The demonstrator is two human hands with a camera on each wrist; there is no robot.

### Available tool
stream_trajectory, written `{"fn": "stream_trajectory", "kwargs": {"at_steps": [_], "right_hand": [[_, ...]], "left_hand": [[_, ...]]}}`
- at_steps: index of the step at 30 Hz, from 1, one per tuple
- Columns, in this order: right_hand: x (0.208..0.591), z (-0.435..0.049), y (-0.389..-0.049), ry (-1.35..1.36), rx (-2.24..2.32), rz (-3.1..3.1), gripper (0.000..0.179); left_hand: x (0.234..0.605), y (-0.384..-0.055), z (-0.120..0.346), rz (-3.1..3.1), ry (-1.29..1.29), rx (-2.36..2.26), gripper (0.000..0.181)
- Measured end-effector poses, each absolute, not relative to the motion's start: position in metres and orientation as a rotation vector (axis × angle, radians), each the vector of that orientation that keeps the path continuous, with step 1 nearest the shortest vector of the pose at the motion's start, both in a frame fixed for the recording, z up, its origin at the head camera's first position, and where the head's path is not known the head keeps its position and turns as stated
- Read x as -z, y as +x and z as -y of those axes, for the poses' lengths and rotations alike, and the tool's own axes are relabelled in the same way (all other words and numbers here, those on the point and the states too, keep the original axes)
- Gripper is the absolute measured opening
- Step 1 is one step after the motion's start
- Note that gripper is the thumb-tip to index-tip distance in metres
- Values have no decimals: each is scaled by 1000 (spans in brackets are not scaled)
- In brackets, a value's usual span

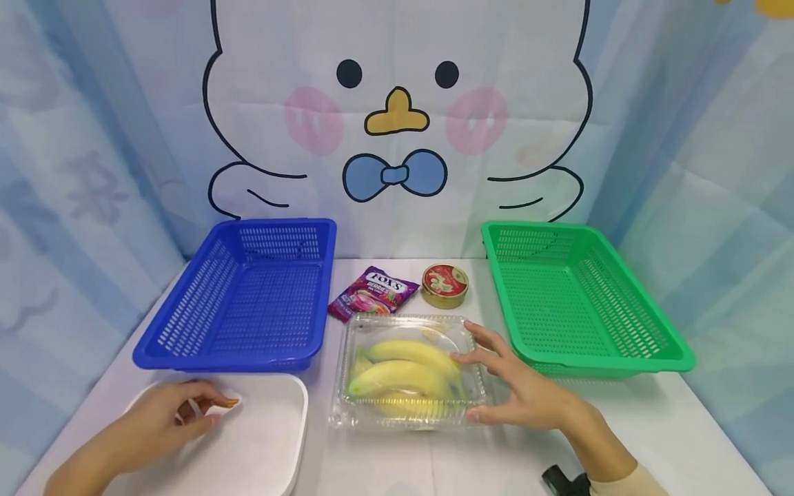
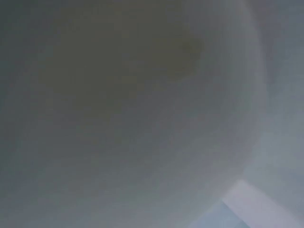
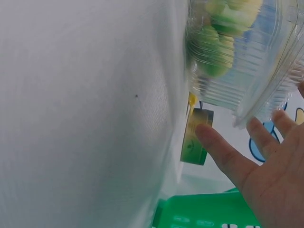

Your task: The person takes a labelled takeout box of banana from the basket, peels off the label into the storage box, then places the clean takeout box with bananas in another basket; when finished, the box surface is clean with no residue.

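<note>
A clear plastic clamshell box [image 1: 397,331] with several yellow-green bananas [image 1: 403,375] inside lies mid-table. My right hand [image 1: 527,393] is at its right side, fingers spread, with some fingertips over or against the lid's edge. In the right wrist view the fingers look fairly straight and the thumb stands apart from the box. On the left, my left hand [image 1: 161,420] is over a white rounded tray [image 1: 260,441]. Its thumb and index finger pinch a small orange and white thing [image 1: 231,403], too small to identify. The left wrist view is dark and blurred.
Behind the tray stands a blue basket [image 1: 267,303]; a green basket [image 1: 577,310] stands at the back right. A purple Fox's berries candy bag [image 1: 375,293] and a round red and gold tin [image 1: 444,285] lie between them. A black object [image 1: 564,482] is by the right wrist.
</note>
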State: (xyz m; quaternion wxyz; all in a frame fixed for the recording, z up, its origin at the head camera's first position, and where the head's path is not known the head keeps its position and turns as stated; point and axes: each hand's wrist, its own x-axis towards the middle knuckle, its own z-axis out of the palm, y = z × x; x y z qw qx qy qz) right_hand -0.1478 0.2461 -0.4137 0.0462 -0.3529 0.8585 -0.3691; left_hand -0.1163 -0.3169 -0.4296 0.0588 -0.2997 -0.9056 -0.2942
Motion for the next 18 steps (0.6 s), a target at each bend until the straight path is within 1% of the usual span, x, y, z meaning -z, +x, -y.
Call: {"fn": "stream_trajectory", "kwargs": {"at_steps": [3,10,18], "right_hand": [[413,-249,-145,-1056,1119,-2625,65],[414,-245,-146,-1021,1148,-2604,66],[414,-245,-146,-1029,1141,-2618,66]], "left_hand": [[433,-118,315,2753,-916,891,25],[435,-111,320,2882,-861,1005,17],[443,-108,323,2841,-875,1039,19]]}}
